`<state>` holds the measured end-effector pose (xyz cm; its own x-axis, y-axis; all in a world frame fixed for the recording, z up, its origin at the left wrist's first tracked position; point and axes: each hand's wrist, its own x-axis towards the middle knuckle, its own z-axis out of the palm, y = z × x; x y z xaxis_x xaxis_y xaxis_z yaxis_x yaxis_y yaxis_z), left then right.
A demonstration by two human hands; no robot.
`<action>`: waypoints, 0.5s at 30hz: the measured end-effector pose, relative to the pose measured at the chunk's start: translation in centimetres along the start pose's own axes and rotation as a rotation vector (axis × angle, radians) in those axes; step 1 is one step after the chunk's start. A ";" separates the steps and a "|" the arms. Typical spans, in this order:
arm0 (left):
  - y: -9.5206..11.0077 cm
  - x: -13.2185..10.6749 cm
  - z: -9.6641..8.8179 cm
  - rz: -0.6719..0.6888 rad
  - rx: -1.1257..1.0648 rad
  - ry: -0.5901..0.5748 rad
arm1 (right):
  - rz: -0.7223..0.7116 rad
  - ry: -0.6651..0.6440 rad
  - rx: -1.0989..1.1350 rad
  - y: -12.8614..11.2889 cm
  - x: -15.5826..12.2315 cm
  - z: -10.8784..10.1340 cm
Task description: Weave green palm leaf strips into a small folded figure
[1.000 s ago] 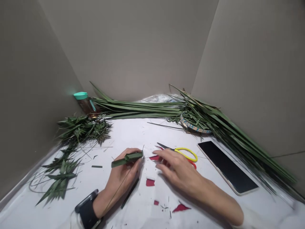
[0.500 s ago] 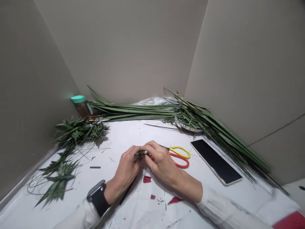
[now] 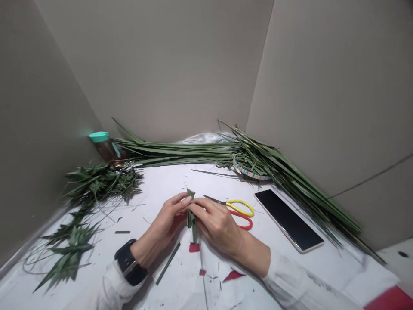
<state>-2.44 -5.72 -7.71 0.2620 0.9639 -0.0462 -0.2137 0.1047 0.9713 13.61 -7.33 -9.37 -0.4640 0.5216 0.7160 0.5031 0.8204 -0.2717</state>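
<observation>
Between my two hands is a small folded piece of green leaf (image 3: pixel 191 220), its pointed tip rising above the fingers and a strip hanging toward me. My left hand (image 3: pixel 170 217), with a black watch on the wrist, pinches it from the left. From the right, my right hand (image 3: pixel 219 221) grips it with thumb and fingers; part of the fold is hidden behind them. Scissors (image 3: pixel 240 208) with one yellow and one red handle lie just beyond my right hand. A cut leaf strip (image 3: pixel 168 263) rests on the white cloth below my left hand.
Long green leaves (image 3: pixel 180 153) lie along the back and right. A round tray (image 3: pixel 251 172) holds leaf pieces. A phone (image 3: pixel 288 220) lies at right. Finished-looking spiky leaf shapes (image 3: pixel 75 243) and a teal-lidded bottle (image 3: pixel 105 146) are at left. Red scraps (image 3: pixel 234 275) dot the cloth (image 3: pixel 180 292).
The leaf piece has turned upright, with its tip now showing above my fingers and its strip hanging between the hands. My left hand has opened out slightly to the left. The view shifted a little.
</observation>
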 end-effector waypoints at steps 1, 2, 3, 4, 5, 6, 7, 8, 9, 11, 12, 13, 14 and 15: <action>0.2 -0.1 0.1 -0.006 -0.023 -0.006 | -0.012 0.001 0.003 -0.2 -0.1 0.0; 0.4 -0.2 0.1 -0.010 -0.039 -0.010 | -0.020 0.005 0.007 -0.4 -0.1 0.0; 0.7 -0.3 0.2 -0.014 -0.050 -0.010 | -0.025 0.010 0.014 -0.5 -0.1 0.0; 0.9 -0.5 0.2 -0.017 -0.055 -0.008 | -0.027 0.015 0.025 -0.6 -0.1 0.0; 1.2 -0.7 0.2 -0.019 -0.057 -0.002 | -0.023 0.020 0.037 -0.6 -0.1 -0.1; 1.4 -0.9 0.2 -0.020 -0.056 0.005 | -0.016 0.027 0.052 -0.7 0.0 -0.1; 1.6 -1.0 0.2 -0.021 -0.055 0.014 | -0.007 0.034 0.071 -0.7 0.0 -0.1; 1.8 -1.1 0.2 -0.022 -0.053 0.022 | 0.007 0.044 0.092 -0.7 0.0 -0.1; 1.8 -1.2 0.2 -0.023 -0.050 0.031 | 0.024 0.059 0.115 -0.7 0.0 0.0; 1.9 -1.3 0.1 -0.026 -0.042 0.047 | 0.074 0.094 0.164 -0.8 0.0 0.0; 1.8 -1.4 0.1 -0.029 -0.036 0.054 | 0.108 0.111 0.187 -0.8 0.0 0.1; 1.8 -1.4 0.1 -0.032 -0.028 0.059 | 0.149 0.128 0.207 -0.9 0.0 0.1; 1.7 -1.5 0.0 -0.035 -0.019 0.063 | 0.192 0.143 0.224 -0.9 0.1 0.1; 1.7 -1.5 0.0 -0.039 -0.006 0.064 | 0.234 0.154 0.239 -0.9 0.1 0.1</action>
<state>-3.17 -7.04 -5.99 0.2094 0.9728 -0.0987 -0.2106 0.1434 0.9670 13.03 -7.99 -9.11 -0.2322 0.6755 0.6998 0.3900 0.7238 -0.5692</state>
